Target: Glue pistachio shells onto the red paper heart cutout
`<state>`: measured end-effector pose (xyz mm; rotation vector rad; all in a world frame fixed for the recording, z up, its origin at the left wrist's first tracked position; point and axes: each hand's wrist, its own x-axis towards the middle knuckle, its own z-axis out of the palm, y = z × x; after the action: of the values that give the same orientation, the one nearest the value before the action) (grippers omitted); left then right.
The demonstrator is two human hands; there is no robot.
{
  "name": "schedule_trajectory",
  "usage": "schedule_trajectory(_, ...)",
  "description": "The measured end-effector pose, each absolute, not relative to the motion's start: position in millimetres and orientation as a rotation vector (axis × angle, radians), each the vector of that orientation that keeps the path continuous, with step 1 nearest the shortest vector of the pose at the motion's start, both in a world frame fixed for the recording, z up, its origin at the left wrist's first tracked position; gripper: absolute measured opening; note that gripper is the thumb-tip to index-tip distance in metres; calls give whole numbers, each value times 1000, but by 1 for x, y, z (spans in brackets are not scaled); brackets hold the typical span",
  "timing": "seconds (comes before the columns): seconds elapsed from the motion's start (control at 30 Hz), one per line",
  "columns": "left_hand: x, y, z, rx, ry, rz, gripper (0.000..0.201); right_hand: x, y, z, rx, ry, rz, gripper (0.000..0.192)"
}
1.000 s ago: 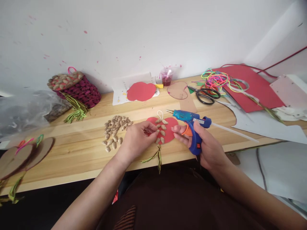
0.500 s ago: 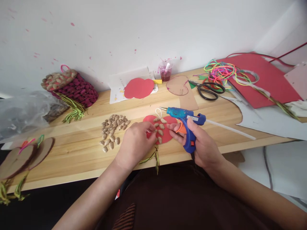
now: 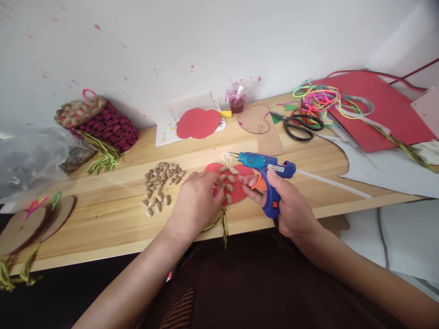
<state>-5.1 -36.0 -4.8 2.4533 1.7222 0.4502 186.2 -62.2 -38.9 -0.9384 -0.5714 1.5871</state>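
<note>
My right hand point(image 3: 291, 205) grips a blue glue gun point(image 3: 258, 161) by its handle, with fingers at the orange trigger. A long white glue stick point(image 3: 334, 183) sticks out behind it, and the nozzle points left. Beneath lies a red heart-shaped piece point(image 3: 242, 194) with a white cord loop point(image 3: 226, 159) at its top and several peanut shells point(image 3: 229, 188) on it. At its left side my left hand point(image 3: 197, 201) has thumb and fingertips closed around a small shell, partly hidden. Green raffia strands point(image 3: 224, 226) hang from the heart's lower tip.
Loose peanut shells point(image 3: 163, 176) lie left of my left hand. Behind are a red cutout point(image 3: 198, 123), a cup of dark red liquid point(image 3: 236, 103), black scissors point(image 3: 298, 132) and tangled bright cords point(image 3: 318, 98). A shell-covered woven piece point(image 3: 109, 125) and a plastic bag point(image 3: 30, 160) stand left.
The thumb and fingertips of my left hand have spread slightly around the shell. My right hand and the glue gun stay almost still; the view has shifted a little.
</note>
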Motion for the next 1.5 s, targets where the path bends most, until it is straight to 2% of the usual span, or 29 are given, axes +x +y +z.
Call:
schedule_trajectory(0.97, -3, -36, 1, 2431, 1715, 328, 13, 184, -62, -37, -948, -606, 1574, 31)
schedule_trajectory(1.2, -21, -31, 5, 2139, 1572, 555, 17, 183, -62, -34, -958, -576, 1574, 31)
schedule_trajectory(1.5, -28, -27, -10, 2058, 1504, 645, 13, 183, -63, -32, -976, -590, 1564, 32)
